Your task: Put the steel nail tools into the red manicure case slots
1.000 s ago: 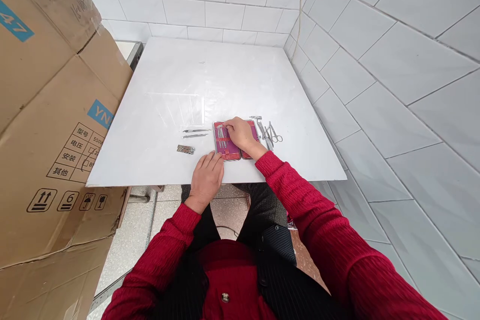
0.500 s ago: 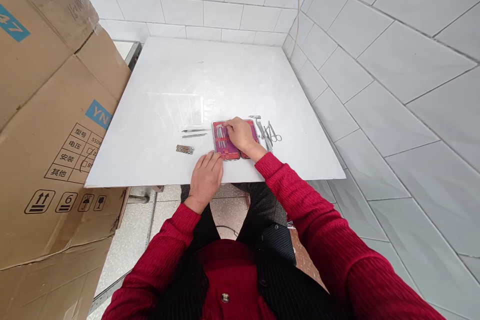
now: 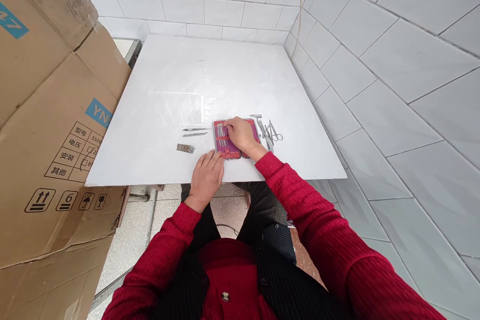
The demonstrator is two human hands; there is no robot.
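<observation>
An open manicure case (image 3: 231, 154) with a red and purple lining lies near the table's front edge. Slim metal manicure tools (image 3: 222, 135) sit under the elastic loops of its left half. My right hand (image 3: 242, 132) reaches over the middle of the case, its fingers curled and pinched by the tools' upper ends; whatever is between the fingertips is hidden. My left hand (image 3: 207, 172) lies flat, fingertips touching the lower left corner of the case. Left of the case are two thin metal tools (image 3: 195, 131) and nail clippers (image 3: 185, 148).
Right of the case lie small scissors (image 3: 275, 131), a small clipper (image 3: 255, 116) and other metal tools (image 3: 265, 135), close together. The white table (image 3: 232, 75) meets tiled walls (image 3: 375, 105) behind and on the right. A large cardboard box (image 3: 56, 110) stands along the left side.
The view has shifted very slightly. Both hands keep almost the same place and shape, and the tools lie as before.
</observation>
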